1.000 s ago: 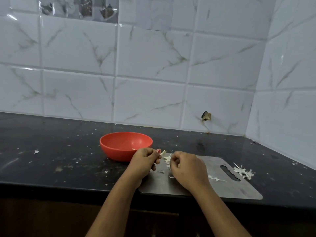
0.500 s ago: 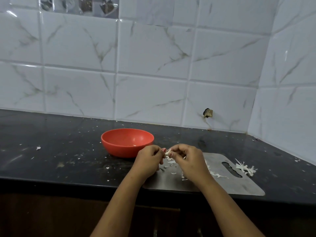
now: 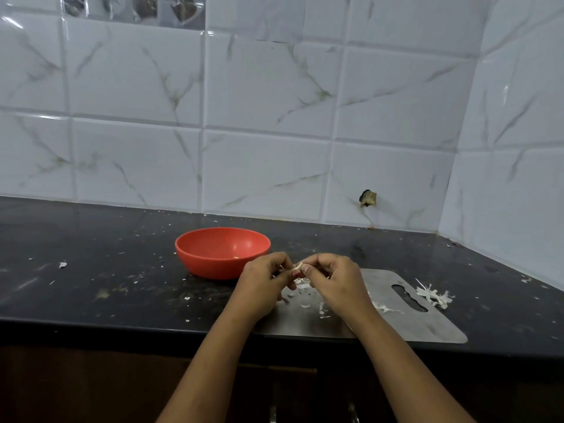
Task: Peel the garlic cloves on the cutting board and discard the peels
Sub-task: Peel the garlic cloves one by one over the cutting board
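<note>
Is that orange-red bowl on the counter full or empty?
Nearly empty: the round orange-red plastic bowl stands upright on the black countertop, its inner wall bare, with just one small pale bit at the bottom.

Pale garlic clove [image 3: 298,266] held above grey metal cutting board [image 3: 427,326]; white peels [image 3: 304,287] scattered on it.

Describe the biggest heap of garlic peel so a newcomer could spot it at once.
Find the steel cutting board at the black counter's front edge. Just beyond its right end, past the handle slot, lies the peel heap. Unlike the scraps on the board, it is a spiky white cluster mostly on dark stone.
</note>
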The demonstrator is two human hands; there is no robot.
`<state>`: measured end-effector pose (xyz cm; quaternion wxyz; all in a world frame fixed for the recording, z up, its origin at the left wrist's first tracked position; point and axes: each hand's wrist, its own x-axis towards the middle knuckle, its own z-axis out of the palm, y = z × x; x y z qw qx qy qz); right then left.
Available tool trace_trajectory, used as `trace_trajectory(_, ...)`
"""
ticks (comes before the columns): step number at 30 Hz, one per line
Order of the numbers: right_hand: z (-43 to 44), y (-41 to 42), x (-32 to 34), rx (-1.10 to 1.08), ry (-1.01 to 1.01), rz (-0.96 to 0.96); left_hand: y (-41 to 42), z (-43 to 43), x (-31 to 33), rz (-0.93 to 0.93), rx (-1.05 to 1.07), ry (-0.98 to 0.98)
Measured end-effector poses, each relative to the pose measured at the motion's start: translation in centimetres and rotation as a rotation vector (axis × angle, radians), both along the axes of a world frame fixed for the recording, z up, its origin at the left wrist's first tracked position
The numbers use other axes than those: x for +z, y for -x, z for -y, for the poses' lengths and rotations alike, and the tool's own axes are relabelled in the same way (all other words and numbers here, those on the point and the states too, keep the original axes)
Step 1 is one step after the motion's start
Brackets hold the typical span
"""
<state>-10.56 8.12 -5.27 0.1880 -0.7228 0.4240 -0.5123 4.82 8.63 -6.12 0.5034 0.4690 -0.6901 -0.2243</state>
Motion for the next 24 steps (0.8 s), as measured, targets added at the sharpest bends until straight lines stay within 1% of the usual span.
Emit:
trace_trajectory(4, -0.26, 0.07, 0.00, 0.018, -0.003, 0.046, 0.04, 0.16, 0.06, -0.012, -0.007, -0.003)
trace_trajectory(24, 0.17, 0.10, -0.23, -0.015, 0.001, -0.007, -0.16, -0.04, 0.18, -0.016, -0.017, -0.036)
